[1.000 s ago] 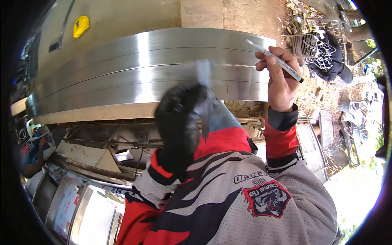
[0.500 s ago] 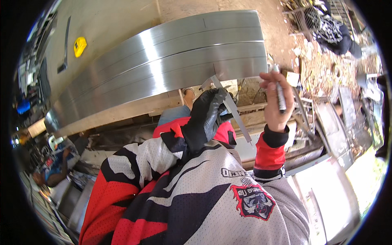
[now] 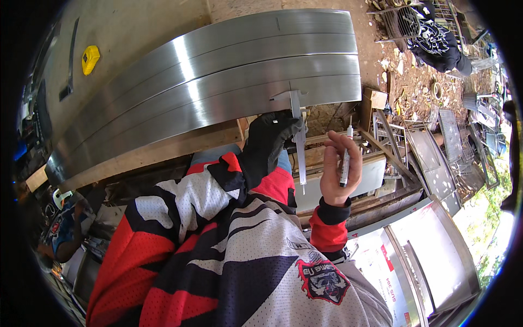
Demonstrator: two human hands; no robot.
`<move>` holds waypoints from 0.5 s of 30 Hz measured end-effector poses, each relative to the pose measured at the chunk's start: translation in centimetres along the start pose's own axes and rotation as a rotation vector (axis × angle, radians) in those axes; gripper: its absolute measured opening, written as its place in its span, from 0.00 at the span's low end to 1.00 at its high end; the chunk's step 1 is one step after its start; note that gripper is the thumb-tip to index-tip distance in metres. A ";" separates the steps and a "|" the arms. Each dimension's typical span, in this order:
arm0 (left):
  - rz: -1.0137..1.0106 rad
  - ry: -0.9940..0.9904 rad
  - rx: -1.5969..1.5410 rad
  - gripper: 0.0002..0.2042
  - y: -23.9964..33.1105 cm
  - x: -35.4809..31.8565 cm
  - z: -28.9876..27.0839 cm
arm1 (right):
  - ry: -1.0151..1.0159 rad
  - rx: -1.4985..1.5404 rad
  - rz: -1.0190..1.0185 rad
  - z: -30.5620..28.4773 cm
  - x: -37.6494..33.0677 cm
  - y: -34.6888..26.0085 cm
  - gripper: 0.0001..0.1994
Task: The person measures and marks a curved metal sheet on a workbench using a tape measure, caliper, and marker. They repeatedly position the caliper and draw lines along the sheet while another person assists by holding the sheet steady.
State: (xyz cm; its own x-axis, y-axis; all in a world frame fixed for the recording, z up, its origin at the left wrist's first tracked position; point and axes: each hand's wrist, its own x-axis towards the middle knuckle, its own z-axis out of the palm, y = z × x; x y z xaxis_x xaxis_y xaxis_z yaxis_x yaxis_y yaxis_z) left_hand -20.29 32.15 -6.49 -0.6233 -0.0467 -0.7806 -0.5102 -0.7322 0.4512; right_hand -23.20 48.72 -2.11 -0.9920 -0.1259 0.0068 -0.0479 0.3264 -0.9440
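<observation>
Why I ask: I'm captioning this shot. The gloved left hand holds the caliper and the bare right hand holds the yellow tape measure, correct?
No: the head view shows the right hand holding a white marker; the tape measure lies off to the left. The gloved left hand holds the caliper.

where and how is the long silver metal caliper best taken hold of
Probably pinch the caliper by its lower bar, coming from the right: that narrow, straight stretch juts free below the black-gloved left hand, which grips it higher.
</observation>
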 end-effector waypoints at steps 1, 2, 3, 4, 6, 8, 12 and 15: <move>0.017 0.020 -0.007 0.12 0.0 0.0 0.1 | -0.037 -0.004 -0.012 -0.3 0.4 0.1 0.17; 0.053 0.021 -0.024 0.11 0.1 -0.1 0.3 | -0.074 -0.007 -0.023 -0.6 0.9 0.1 0.18; 0.044 0.066 -0.009 0.12 0.1 -0.2 0.5 | -0.106 -0.013 -0.042 -0.7 1.1 0.1 0.19; 0.053 0.089 -0.005 0.12 0.1 -0.2 0.6 | -0.109 -0.011 -0.020 -0.7 1.4 0.2 0.19; 0.062 0.129 -0.031 0.12 0.0 -0.3 1.1 | -0.076 -0.007 0.018 -0.5 1.9 0.2 0.16; 0.063 0.165 -0.085 0.13 -0.1 -0.4 1.5 | -0.068 -0.005 0.002 -0.1 2.6 0.1 0.15; 0.088 0.207 -0.070 0.13 -0.2 -0.5 2.0 | -0.097 -0.003 -0.044 0.0 4.0 -0.1 0.16; 0.037 0.236 -0.036 0.13 0.0 -0.6 1.9 | -0.119 -0.029 -0.091 -0.2 4.9 -0.1 0.16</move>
State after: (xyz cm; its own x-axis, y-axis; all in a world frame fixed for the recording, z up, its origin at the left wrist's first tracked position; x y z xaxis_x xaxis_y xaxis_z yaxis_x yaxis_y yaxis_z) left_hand -21.04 33.48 -5.16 -0.4828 -0.2283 -0.8454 -0.4657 -0.7506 0.4686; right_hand -28.12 48.22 -1.96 -0.9628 -0.2655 0.0514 -0.1420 0.3349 -0.9315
